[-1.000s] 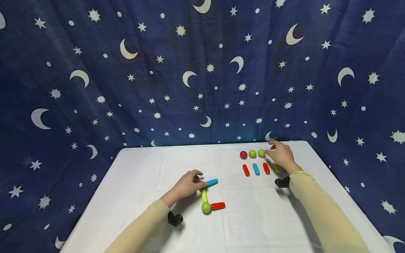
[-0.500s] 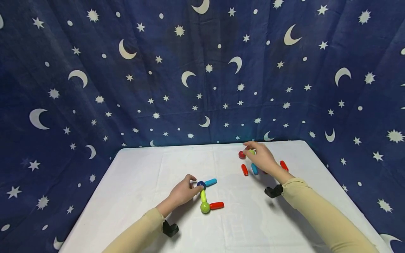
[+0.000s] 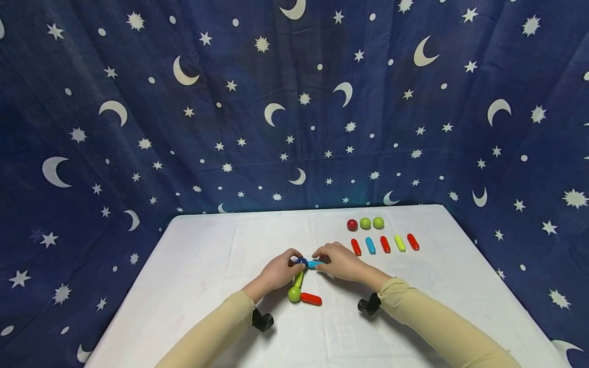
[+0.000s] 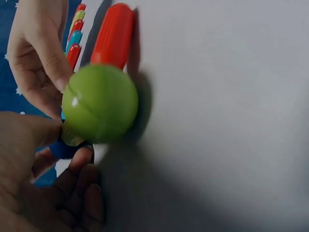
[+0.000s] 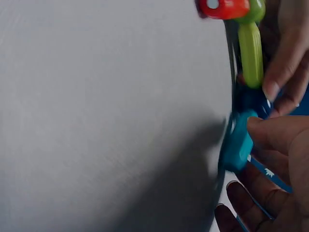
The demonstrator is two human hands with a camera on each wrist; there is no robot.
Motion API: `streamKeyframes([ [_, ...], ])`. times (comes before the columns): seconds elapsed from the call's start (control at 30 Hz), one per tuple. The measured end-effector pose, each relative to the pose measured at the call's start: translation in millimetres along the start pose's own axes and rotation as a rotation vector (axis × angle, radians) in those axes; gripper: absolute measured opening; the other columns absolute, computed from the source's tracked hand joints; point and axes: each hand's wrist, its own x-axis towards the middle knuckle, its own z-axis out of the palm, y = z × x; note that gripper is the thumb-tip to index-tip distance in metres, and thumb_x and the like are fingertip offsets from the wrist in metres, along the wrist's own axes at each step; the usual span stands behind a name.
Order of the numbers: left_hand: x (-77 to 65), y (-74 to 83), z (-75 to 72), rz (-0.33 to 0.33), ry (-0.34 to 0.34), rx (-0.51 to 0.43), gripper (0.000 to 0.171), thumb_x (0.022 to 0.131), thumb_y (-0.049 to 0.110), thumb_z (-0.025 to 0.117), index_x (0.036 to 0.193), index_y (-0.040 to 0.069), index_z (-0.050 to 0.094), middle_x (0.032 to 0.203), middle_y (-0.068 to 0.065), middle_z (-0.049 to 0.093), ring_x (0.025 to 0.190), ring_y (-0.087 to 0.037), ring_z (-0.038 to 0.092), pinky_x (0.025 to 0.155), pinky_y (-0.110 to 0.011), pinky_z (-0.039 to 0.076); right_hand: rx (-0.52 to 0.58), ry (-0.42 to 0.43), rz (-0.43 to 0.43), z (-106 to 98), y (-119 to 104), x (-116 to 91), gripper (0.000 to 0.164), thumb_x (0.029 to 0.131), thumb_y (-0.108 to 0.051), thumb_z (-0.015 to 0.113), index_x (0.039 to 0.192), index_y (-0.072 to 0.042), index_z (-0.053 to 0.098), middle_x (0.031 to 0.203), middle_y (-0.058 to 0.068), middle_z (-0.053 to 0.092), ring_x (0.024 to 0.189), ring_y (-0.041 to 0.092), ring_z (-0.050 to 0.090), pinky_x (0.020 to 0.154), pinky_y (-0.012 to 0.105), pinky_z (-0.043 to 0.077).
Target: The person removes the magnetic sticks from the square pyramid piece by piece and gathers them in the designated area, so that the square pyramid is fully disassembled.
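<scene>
A joined chain of toy rods and balls lies on the white tabletop in the head view. My left hand (image 3: 277, 271) pinches its dark blue ball (image 3: 302, 262) between thumb and finger. On the other side, my right hand (image 3: 342, 262) has thumb and fingers around the light blue rod (image 5: 240, 144), which meets that ball. A yellow-green rod (image 5: 250, 55) runs from the blue ball to a green ball (image 4: 100, 104). From the green ball a red rod (image 4: 113, 36) sticks out to the right. Fingers partly cover the blue ball and the light blue rod.
Behind, to the right, sit a loose red ball (image 3: 352, 225) and two green balls (image 3: 371, 223). In front of them several rods, red, blue and yellow (image 3: 400, 243), form a row. A dark blue curtain (image 3: 294, 128) with moons and stars surrounds the table (image 3: 221, 240).
My right hand has come left and nearer from the loose balls to the light blue rod. My left hand still holds the blue ball, and the chain has turned slightly.
</scene>
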Motion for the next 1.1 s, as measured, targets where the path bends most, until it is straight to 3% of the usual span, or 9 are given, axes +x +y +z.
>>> streamKeyframes([
  [0.27, 12.1, 3.5, 1.7, 0.049, -0.039, 0.020, 0.032, 0.102, 0.036, 0.063, 0.129, 0.018, 0.065, 0.102, -0.003, 0.065, 0.089, -0.018, 0.058, 0.083, -0.043, 0.049, 0.008, 0.036, 0.037, 8, -4, 0, 0.019, 0.091, -0.023, 0.078, 0.109, -0.018, 0.076, 0.086, -0.010, 0.058, 0.088, 0.015, 0.049, 0.078, 0.035, 0.045],
  [0.73, 13.4, 7.8, -0.3, 0.052, -0.073, -0.007, 0.028, 0.103, 0.036, 0.062, 0.124, 0.018, 0.066, 0.099, -0.002, 0.062, 0.088, -0.020, 0.055, 0.081, -0.042, 0.046, 0.003, 0.062, 0.074, 6, 1, -2, 0.012, 0.088, -0.022, 0.080, 0.100, -0.021, 0.076, 0.082, -0.011, 0.058, 0.085, 0.014, 0.050, 0.076, 0.034, 0.044],
  [1.1, 14.9, 11.4, 2.0, 0.049, -0.081, 0.007, 0.029, 0.103, 0.036, 0.061, 0.125, 0.018, 0.065, 0.100, -0.002, 0.062, 0.088, -0.020, 0.056, 0.083, -0.042, 0.047, 0.001, 0.014, 0.053, 3, 6, -6, 0.013, 0.094, -0.024, 0.076, 0.106, -0.020, 0.075, 0.087, -0.010, 0.058, 0.087, 0.014, 0.050, 0.080, 0.036, 0.045],
])
